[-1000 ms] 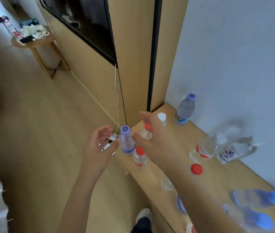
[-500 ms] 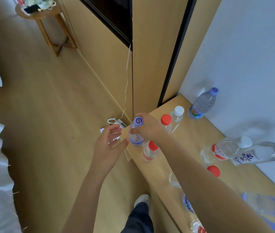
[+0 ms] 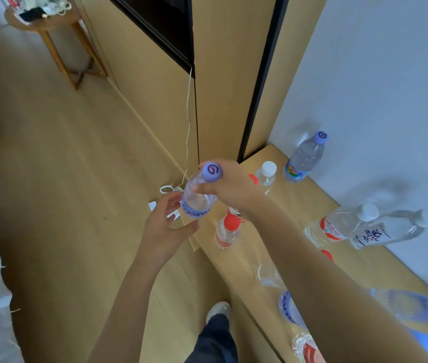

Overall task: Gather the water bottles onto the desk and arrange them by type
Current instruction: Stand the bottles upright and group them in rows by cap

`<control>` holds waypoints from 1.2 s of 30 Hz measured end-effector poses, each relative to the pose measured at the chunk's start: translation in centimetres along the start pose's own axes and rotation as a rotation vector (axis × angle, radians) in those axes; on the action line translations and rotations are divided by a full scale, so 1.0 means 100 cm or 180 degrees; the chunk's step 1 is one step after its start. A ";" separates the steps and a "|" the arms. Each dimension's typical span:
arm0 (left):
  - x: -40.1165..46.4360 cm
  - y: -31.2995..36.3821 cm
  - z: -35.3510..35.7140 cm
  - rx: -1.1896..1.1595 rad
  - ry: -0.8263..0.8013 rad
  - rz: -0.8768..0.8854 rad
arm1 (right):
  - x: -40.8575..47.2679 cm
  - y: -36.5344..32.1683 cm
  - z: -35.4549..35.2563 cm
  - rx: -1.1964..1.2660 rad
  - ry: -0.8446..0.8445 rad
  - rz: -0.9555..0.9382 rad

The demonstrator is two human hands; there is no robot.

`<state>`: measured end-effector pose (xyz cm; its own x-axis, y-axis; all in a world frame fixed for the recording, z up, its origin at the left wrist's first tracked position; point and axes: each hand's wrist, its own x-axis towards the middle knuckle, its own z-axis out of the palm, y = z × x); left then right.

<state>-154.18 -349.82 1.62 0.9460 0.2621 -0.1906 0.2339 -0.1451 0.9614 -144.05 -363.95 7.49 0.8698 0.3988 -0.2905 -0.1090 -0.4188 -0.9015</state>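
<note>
While right hand (image 3: 229,186) grips purple-capped bottle (image 3: 199,193), red-capped bottle (image 3: 227,231) below, desk (image 3: 309,205).

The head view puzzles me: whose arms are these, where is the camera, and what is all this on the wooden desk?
No machine here: a person wears a camera on the head, looking down at their own arms. The right hand has its grip around the neck of a purple-capped bottle, lifted at the desk's edge. The left hand waits open just below it. On the desk stand a red-capped bottle, a white-capped bottle and another purple-capped one by the wall. Two bottles lean against the wall.
</note>
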 end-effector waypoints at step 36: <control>-0.111 0.170 0.187 -0.0950 -0.3223 0.0377 | -0.240 -0.039 -0.200 0.2296 0.1672 -0.0945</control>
<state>-156.53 -373.09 16.34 0.7371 -0.6747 -0.0368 0.1933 0.1584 0.9683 -154.85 -388.20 24.41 0.9964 -0.0846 0.0066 0.0332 0.3179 -0.9476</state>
